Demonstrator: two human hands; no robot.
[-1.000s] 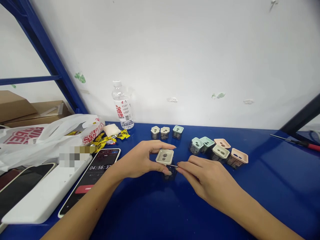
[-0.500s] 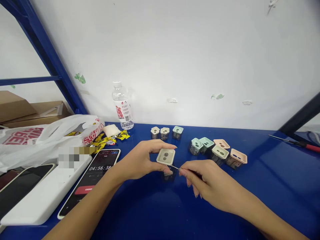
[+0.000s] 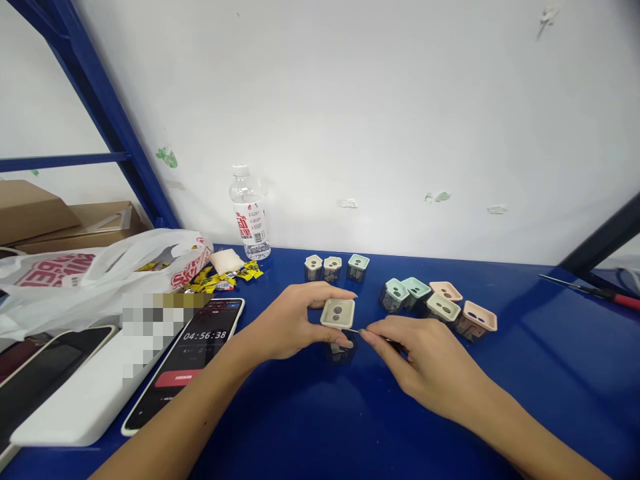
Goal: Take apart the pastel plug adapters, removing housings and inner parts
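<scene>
A pencil sharpener (image 3: 337, 313) with a square beige lid, two round holes and a dark see-through box sits between the thumb and fingers of my left hand (image 3: 300, 320). It is held just above the blue table. My right hand (image 3: 417, 353) is closed round a thin metal-shafted tool (image 3: 353, 331) that looks like a small screwdriver; its handle is mostly hidden in the palm. The tool's tip meets the sharpener just under the lid's front right edge. Nearest my right hand stand more sharpeners, a mint one (image 3: 396, 292), a beige one (image 3: 443, 307) and a pink one (image 3: 479, 317).
Two cream sharpeners (image 3: 323, 268) and a mint one (image 3: 358, 267) stand near the wall. A water bottle (image 3: 250, 217), yellow wrapped packets (image 3: 215, 279), a plastic bag (image 3: 125, 257) and phones (image 3: 200, 353) crowd the left. A red-handled screwdriver (image 3: 595, 291) lies far right.
The tool's shaft now lies flatter and shows less length, with my right fingers closer to the sharpener. My left hand keeps its grip. The whole view has shifted slightly.
</scene>
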